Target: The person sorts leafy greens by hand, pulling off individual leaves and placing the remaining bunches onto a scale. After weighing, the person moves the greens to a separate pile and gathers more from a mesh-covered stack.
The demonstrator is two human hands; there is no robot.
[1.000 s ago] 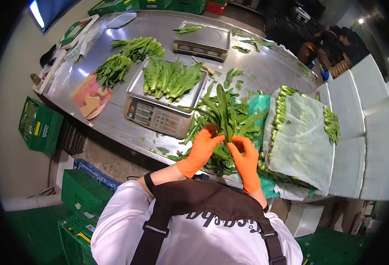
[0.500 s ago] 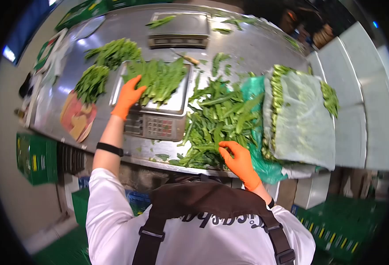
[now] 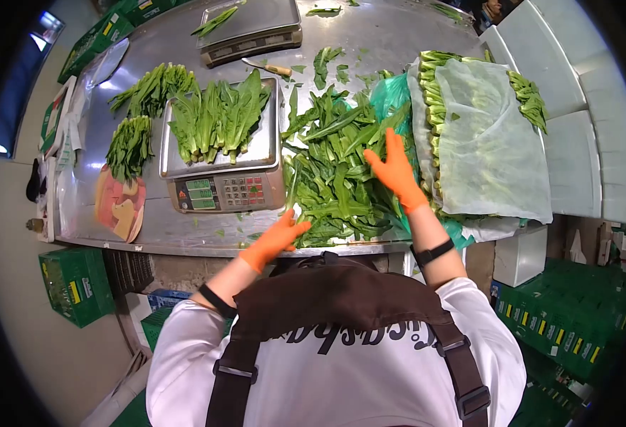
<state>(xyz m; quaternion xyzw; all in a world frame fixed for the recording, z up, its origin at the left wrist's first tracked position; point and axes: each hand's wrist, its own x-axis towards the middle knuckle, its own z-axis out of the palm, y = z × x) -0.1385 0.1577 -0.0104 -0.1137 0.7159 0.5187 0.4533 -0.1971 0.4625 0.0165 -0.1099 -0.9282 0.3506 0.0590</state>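
A loose pile of long green leaves (image 3: pixel 338 178) lies on the metal table in front of me. At its near left corner is my left hand (image 3: pixel 276 240), orange-gloved, its fingers apart against the outer leaves. Over the pile's right side reaches my right hand (image 3: pixel 398 171), also gloved in orange, with fingers stretched out and nothing gripped. Left of the pile, a bunch of leafy greens (image 3: pixel 217 121) rests on the tray of a digital scale (image 3: pixel 224 191). Green plastic (image 3: pixel 391 96) shows partly beneath the pile's right edge.
Two more leaf bunches (image 3: pixel 129 146) lie left of the scale, by a pink patterned board (image 3: pixel 119 206). A knife (image 3: pixel 276 70) lies behind the tray, near a second scale (image 3: pixel 249 39). On the right, stacked stalks sit under a white sheet (image 3: pixel 494 149). Green crates (image 3: pixel 78 285) stand below.
My left hand has left the bunch on the scale and come down to the pile's near left corner. My right hand has moved forward along the pile's right side, its fingers extended.
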